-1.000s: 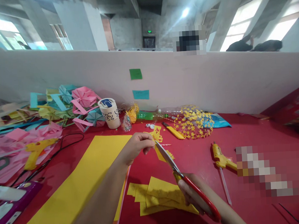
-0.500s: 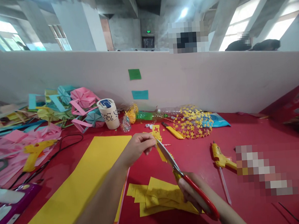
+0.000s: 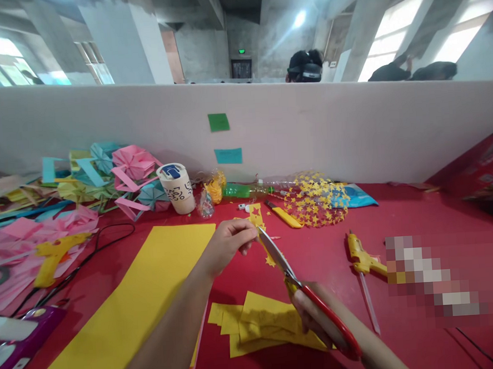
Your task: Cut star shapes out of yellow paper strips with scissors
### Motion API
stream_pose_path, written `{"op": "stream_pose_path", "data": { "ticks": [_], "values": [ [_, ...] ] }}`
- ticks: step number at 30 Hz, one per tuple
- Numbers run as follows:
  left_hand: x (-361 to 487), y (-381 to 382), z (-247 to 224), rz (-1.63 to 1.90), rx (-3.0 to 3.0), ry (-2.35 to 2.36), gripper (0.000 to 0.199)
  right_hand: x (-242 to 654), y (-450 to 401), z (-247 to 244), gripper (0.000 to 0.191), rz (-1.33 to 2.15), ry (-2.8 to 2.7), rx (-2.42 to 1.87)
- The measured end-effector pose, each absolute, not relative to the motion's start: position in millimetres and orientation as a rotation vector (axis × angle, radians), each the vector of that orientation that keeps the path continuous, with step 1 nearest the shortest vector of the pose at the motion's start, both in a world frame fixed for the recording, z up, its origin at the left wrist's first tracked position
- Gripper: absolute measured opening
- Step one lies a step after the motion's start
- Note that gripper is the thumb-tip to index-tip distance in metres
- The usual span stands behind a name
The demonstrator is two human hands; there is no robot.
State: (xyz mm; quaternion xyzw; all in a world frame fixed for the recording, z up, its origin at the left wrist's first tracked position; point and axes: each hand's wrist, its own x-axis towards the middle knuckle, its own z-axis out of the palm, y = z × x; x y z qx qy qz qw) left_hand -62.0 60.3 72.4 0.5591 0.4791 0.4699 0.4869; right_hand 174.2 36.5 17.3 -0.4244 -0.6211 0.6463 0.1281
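Head view, my sole feed. Left hand (image 3: 233, 238), just below centre: fingertips pinched on a yellow paper sliver (image 3: 260, 240), mostly hidden from me. Right hand (image 3: 308, 314), five o'clock: fingers wrapped round red-handled scissors (image 3: 280, 257), blades aimed at eleven; handle masks part of the grip. Yellow pieces (image 3: 260, 314), six o'clock, partly covered. Yellow sheet (image 3: 139, 274), eight o'clock, crossed by my forearm, cropped below. Glue gun (image 3: 360, 255), four o'clock, its end lost in pixelation.

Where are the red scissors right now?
In the head view, the red scissors are right of centre, held in the right hand, their tips close to the left hand and the yellow sheets left of their handles.
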Motion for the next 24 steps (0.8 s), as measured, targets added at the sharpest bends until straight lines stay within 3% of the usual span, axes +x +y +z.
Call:
{"op": "stream_pose_path", "data": {
  "ticks": [9,24],
  "values": [
    [-48,60,71,1.255,1.57,1.236,0.02,171,33,5,0.061,1.872,-1.741,-1.161],
    [-48,59,69,1.255,1.52,1.253,0.021,171,30,7,0.058,1.796,-1.787,-1.137]
  ]
}}
